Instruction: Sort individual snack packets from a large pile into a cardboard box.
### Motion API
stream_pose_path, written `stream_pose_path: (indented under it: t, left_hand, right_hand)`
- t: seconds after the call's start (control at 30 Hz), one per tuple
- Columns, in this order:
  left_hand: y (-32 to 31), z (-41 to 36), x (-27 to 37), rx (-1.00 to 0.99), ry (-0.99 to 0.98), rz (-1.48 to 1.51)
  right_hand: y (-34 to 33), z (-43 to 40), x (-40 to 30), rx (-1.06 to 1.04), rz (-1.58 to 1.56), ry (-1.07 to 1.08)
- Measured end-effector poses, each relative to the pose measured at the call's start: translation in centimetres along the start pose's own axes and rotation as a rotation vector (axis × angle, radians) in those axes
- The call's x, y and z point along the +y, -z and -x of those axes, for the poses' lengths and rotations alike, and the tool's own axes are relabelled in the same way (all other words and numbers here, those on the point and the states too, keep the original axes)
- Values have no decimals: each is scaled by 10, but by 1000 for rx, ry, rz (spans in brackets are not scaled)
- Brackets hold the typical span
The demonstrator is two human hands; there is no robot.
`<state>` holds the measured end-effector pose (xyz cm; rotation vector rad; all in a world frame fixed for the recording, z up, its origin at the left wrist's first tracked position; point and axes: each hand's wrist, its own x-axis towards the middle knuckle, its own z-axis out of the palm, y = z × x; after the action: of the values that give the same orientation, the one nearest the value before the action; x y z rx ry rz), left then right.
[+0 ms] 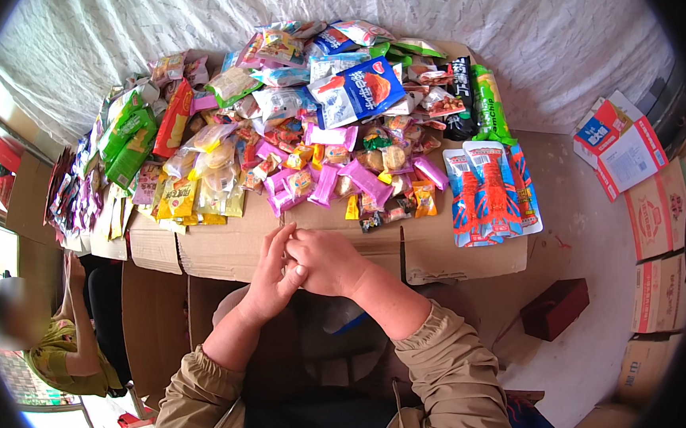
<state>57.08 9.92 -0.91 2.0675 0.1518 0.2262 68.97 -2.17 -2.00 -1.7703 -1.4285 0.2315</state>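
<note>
My left hand (pixel 276 278) and my right hand (pixel 330 264) touch each other just over the front edge of a cardboard-covered table (pixel 221 250). The left fingers point up and are spread a little, and its thumb rests against the right hand. Curled inward, the right hand hides most of its own fingers behind the left. No product shows in either hand. Beyond them lies a heap of packaged snacks. Closest are pink-wrapped sweets (pixel 366 180), an orange packet (pixel 424 197) and a small dark packet (pixel 371 222). A large blue-and-white snack bag (pixel 360 93) tops the heap.
Blue pouches with red crayfish pictures (pixel 488 188) lie at the right, green bags (pixel 127 139) and yellow packets (pixel 176 199) at the left. A dark red box (pixel 554 308) and cartons (pixel 662 296) stand on the right. Another person (pixel 74 344) sits at the lower left.
</note>
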Motion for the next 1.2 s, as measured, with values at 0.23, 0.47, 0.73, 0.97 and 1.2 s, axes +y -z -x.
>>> stream_pose_path:
  t: [0.23, 0.47, 0.73, 0.97, 1.2]
  left_hand:
    - [2, 0, 4, -7, -24, -31]
    - [3, 0, 5, -11, -25, -52]
    - [6, 0, 4, 25, -49, -12]
    - [8, -1, 1, 13, -39, 37]
    - [8, 1, 6, -35, -80, -69]
  right_hand:
    - [1, -1, -2, 28, 4, 24]
    - [7, 0, -9, -8, 36, 4]
    - [9, -4, -11, -4, 46, 32]
    - [9, -3, -10, 39, -11, 54]
    - [7, -5, -10, -3, -3, 16]
